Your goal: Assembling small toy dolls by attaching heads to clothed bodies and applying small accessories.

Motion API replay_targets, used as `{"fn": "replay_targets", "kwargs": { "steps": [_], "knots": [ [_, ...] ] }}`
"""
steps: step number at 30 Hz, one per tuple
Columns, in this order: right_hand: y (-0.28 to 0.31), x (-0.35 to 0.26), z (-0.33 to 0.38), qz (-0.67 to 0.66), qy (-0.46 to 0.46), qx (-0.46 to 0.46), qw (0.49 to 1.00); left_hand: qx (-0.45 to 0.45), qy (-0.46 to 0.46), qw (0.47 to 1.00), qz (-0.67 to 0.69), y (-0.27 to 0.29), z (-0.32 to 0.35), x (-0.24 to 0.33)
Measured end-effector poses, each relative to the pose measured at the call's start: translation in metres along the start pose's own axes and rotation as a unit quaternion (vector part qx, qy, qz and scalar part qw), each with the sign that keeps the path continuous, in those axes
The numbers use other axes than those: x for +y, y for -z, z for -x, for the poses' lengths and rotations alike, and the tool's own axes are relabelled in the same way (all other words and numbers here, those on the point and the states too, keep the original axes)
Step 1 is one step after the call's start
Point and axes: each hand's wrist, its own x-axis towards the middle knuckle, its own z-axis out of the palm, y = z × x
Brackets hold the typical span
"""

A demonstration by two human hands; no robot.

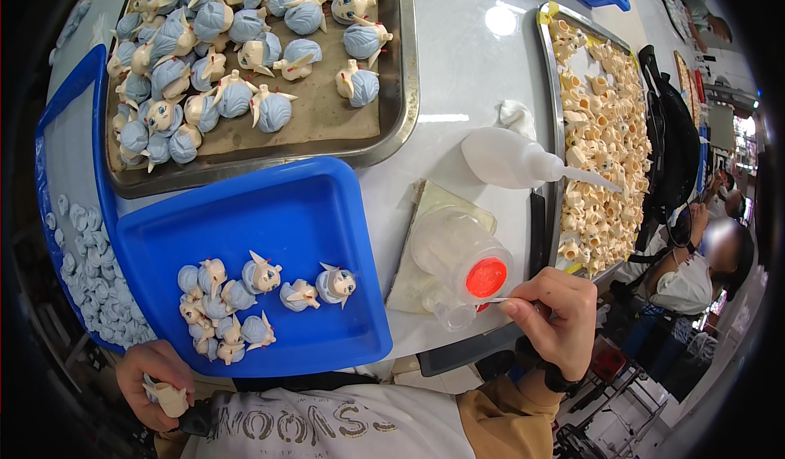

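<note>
At the lower left, my left hand [154,381] is closed around a small cream doll-head part [168,395]; its far side is hidden by my fingers. My right hand [558,316] pinches a thin rod-like tool [500,300] between thumb and fingertips. The tool's end lies at the rim of a translucent plastic container [450,242] with a bright red round face [486,277]. I cannot tell whether its tip touches the red. A small clear cup [455,315] sits just left of the tool. Several grey-haired doll heads [262,273] with pointed ears lie in a blue tray [270,189].
A metal tray [401,124] at the back left holds many finished-looking heads. Another blue tray [69,156] has grey hair pieces [90,263]. To the right are a tray of cream parts [605,148] and a white squeeze bottle [503,158]. A person [687,271] sits at far right.
</note>
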Motion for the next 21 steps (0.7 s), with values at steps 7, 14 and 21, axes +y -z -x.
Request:
{"fn": "replay_targets", "kwargs": {
  "steps": [7,14,21],
  "knots": [
    [-0.008,0.006,0.003,-0.009,-0.004,0.041,0.999,0.022,0.002,1.000,-0.004,-0.003,0.001,-0.001],
    [-0.004,0.009,0.011,-0.006,0.034,0.052,0.998,0.012,0.011,0.998,-0.063,-0.046,-0.054,0.019],
    [-0.007,0.007,0.007,-0.004,0.038,0.042,0.998,-0.078,0.064,0.981,-0.163,-0.090,-0.133,0.051]
  ]
}}
